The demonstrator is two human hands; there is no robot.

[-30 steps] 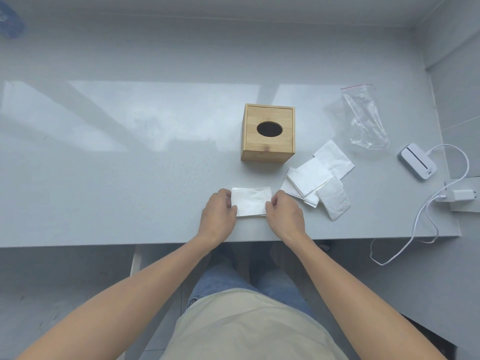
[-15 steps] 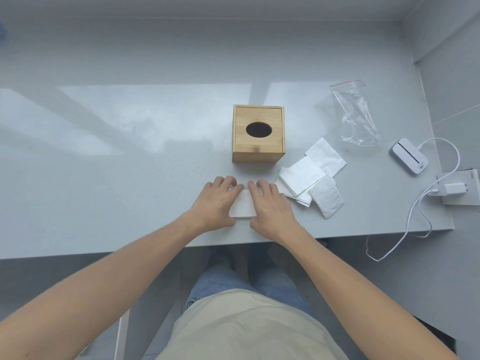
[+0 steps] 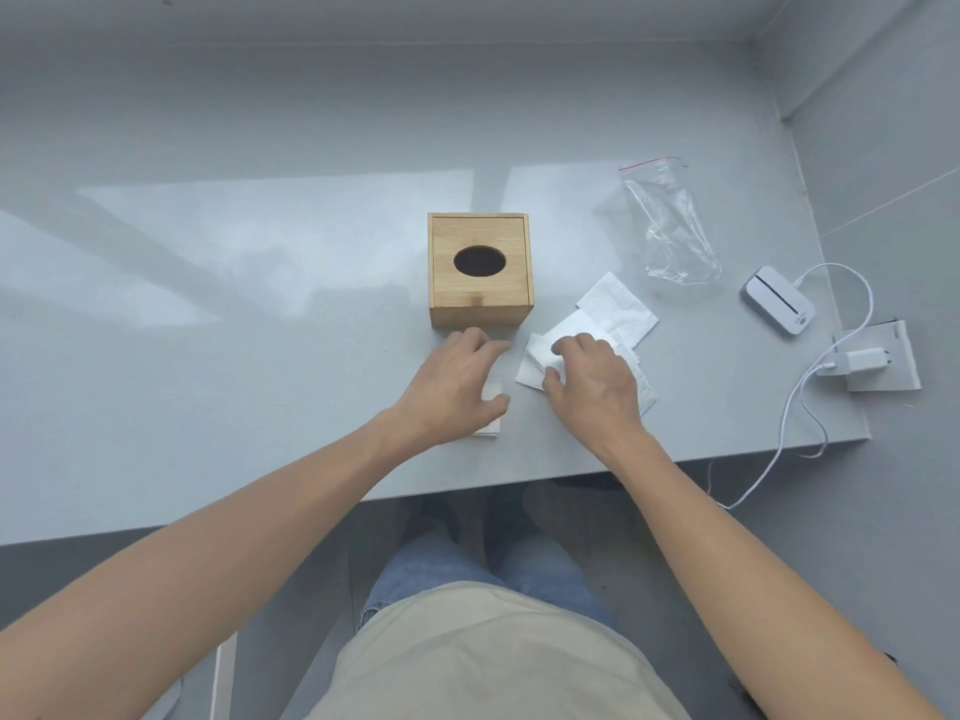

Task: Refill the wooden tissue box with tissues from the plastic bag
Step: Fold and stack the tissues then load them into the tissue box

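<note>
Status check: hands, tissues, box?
Left hand flat on folded tissue. Right hand on loose tissue pile. Wooden box closed, slot unobstructed. Bag looks empty.

You are sitting at a plain grey table (image 3: 260,397) set into the corner of bare grey walls (image 3: 883,122), which is reading as a spare room in a home or small office rather than a workshop or kitchen. Right of your right hand (image 3: 589,387), a small white device (image 3: 777,300) is lying near the table edge, and a white charger (image 3: 860,362) is sitting in a wall socket plate (image 3: 906,356), its white cable (image 3: 800,407) trailing off the edge. Nothing more is narrowing it down.
</note>
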